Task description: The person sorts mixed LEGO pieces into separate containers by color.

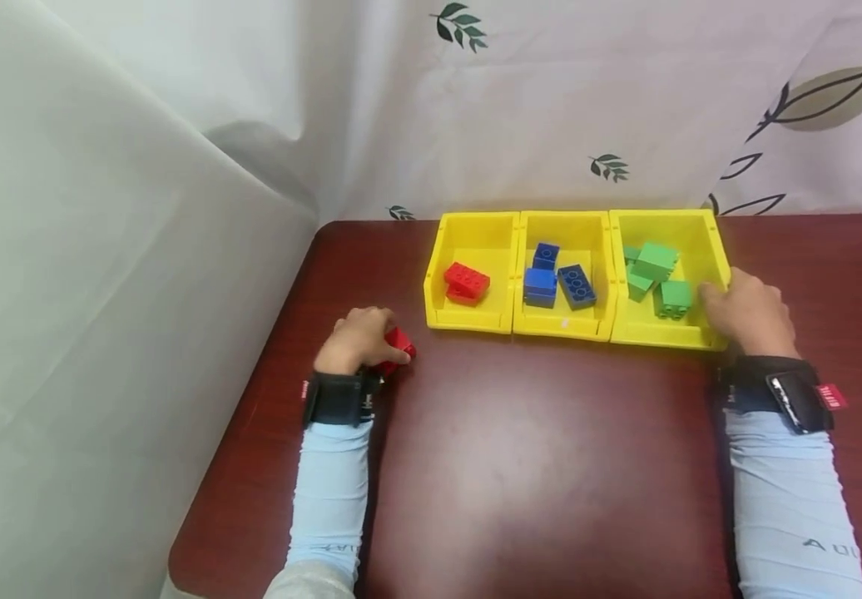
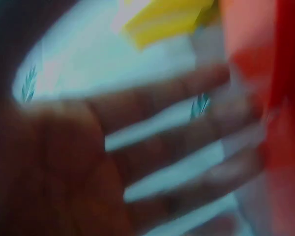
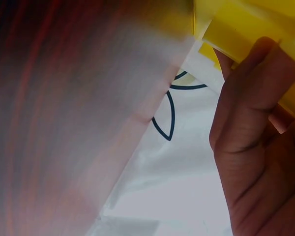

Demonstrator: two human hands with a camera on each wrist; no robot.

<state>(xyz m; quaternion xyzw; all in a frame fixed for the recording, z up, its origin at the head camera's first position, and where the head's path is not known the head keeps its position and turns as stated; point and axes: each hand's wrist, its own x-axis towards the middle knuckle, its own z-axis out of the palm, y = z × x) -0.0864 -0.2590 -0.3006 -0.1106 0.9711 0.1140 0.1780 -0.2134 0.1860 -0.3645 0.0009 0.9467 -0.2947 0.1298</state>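
My left hand (image 1: 359, 337) grips a red toy brick (image 1: 399, 341) just above or on the table, left of the yellow bins. Its fingers and the red brick (image 2: 290, 128) are blurred in the left wrist view. My right hand (image 1: 753, 312) pinches the right wall of the rightmost yellow bin (image 1: 715, 258), thumb inside and fingers outside. In the right wrist view, the fingers of that hand (image 3: 255, 132) lie against the yellow plastic. Several green bricks (image 1: 656, 262) lie in this bin.
The middle yellow bin (image 1: 566, 220) holds blue bricks (image 1: 577, 285). The left yellow bin (image 1: 476, 220) holds red bricks (image 1: 467, 281). All three stand joined in a row near the back of the dark red table (image 1: 536, 466). A white curtain (image 1: 551, 100) hangs behind and to the left.
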